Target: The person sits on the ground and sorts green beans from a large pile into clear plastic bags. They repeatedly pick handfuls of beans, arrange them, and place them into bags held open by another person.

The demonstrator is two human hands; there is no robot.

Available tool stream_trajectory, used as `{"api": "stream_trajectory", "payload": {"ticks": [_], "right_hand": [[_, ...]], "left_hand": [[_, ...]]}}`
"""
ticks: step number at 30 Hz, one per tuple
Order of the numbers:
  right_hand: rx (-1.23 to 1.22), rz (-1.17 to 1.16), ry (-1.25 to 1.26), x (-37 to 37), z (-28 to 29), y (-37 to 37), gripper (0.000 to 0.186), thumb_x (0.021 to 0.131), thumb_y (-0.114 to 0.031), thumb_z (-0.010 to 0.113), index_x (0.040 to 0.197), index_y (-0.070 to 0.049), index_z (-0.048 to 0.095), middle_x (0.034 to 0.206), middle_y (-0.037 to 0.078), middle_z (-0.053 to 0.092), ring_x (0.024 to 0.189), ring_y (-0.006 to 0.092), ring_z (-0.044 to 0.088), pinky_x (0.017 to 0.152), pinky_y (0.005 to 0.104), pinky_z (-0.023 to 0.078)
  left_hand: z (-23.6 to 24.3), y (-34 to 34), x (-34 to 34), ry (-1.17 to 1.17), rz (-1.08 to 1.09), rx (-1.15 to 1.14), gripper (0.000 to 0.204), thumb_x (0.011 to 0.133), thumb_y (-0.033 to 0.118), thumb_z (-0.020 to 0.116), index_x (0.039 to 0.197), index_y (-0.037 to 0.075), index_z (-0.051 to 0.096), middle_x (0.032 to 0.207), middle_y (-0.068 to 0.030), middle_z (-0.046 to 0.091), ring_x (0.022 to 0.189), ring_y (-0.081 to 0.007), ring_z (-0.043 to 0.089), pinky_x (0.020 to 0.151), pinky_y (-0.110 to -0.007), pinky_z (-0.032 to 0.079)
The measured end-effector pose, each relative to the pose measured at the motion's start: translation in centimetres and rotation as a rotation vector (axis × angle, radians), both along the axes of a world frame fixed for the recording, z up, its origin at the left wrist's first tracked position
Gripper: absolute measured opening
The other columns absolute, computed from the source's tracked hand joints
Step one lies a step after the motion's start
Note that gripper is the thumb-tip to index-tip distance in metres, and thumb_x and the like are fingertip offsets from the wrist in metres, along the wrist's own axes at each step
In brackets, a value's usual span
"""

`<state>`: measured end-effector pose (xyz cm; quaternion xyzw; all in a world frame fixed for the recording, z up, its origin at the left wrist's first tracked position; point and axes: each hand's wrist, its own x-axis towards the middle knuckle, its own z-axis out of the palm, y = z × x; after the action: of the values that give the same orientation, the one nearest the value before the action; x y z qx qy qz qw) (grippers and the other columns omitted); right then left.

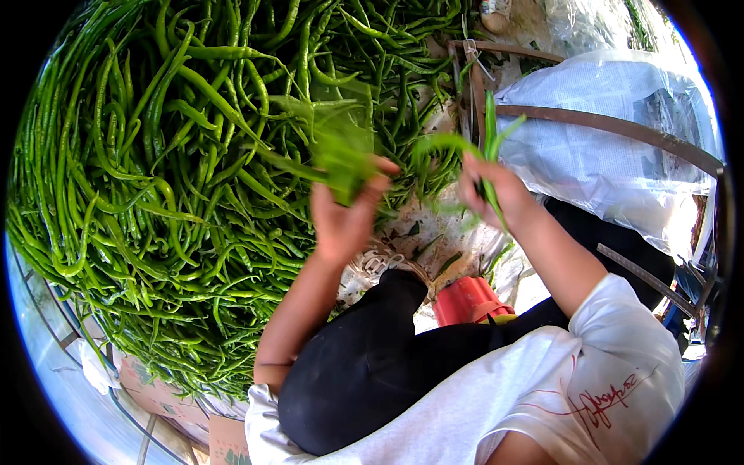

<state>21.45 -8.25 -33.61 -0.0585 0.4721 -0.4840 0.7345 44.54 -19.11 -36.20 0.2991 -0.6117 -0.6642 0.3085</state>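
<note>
A big heap of long green chili peppers (155, 186) fills the left and far side. Over its right edge, my left hand (346, 205) is closed around a bunch of green chili peppers (341, 159), smeared by motion. Farther right, my right hand (492, 190) grips a few more long green peppers (490, 128), some poking up above the fingers and one curving out to the left. Part of the right hand's fingers is blurred. The two hands are apart, both raised in front of my knees.
Beside the right hand stands a metal frame (620, 130) lined with whitish plastic sheeting (573, 167). A red plastic tub (469, 301) sits between my legs. My shoe (380, 262) rests by the heap. Cardboard boxes (229, 438) lie at the lower left.
</note>
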Motion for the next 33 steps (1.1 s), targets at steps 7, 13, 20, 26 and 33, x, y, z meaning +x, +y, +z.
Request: {"api": "stream_trajectory", "payload": {"ticks": [7,13,20,26,33], "right_hand": [[0.451,0.124,1.439,-0.7,-16.3,-11.6,0.038,0.075,-0.02,0.075,0.099,0.004,0.059,0.075,0.012,0.068,0.071,0.0192,0.066,0.057,0.0288,0.05],[0.201,-0.054,0.892,0.0,-11.8,-7.7,0.025,0.077,-0.009,0.068,0.097,0.002,0.059,0.079,0.011,0.068,0.058,0.0144,0.061,0.052,0.0275,0.047],[0.246,-0.084,0.91,-1.3,-14.3,-7.6,0.022,0.078,-0.008,0.068,0.095,0.004,0.059,0.079,0.012,0.067,0.052,0.0137,0.057,0.052,0.0276,0.044],[0.473,0.094,0.997,-1.0,-17.3,-11.2,0.036,0.074,-0.02,0.078,0.09,0.006,0.058,0.076,0.013,0.067,0.052,0.0161,0.059,0.055,0.0331,0.046],[0.257,-0.255,0.858,1.6,-10.6,-3.9,0.028,0.078,-0.018,0.078,0.086,0.0,0.058,0.077,0.007,0.067,0.058,0.0142,0.063,0.055,0.0281,0.048]], "left_hand": [[1.8,-2.6,1.0,0.56,0.419,0.73,0.033,0.086,0.002,0.062,0.114,0.003,0.047,0.091,-0.0115,0.061,0.075,-0.0221,0.061,0.077,-0.042,0.053],[1.0,-1.5,2.4,0.328,0.318,0.807,0.037,0.081,0.002,0.066,0.113,0.002,0.049,0.093,-0.0115,0.06,0.07,-0.0201,0.06,0.066,-0.037,0.052],[0.8,-0.7,0.7,0.309,0.238,0.827,0.037,0.081,0.002,0.066,0.113,0.002,0.048,0.091,-0.0108,0.059,0.073,-0.0201,0.061,0.069,-0.038,0.055],[1.4,-0.2,1.6,0.254,0.224,0.769,0.039,0.08,0.003,0.067,0.113,0.001,0.048,0.091,-0.0109,0.059,0.072,-0.0207,0.062,0.07,-0.036,0.055],[1.3,-0.2,2.3,0.286,0.272,0.75,0.04,0.079,0.003,0.068,0.113,0.001,0.048,0.091,-0.0115,0.06,0.074,-0.0211,0.062,0.071,-0.037,0.055]]}}
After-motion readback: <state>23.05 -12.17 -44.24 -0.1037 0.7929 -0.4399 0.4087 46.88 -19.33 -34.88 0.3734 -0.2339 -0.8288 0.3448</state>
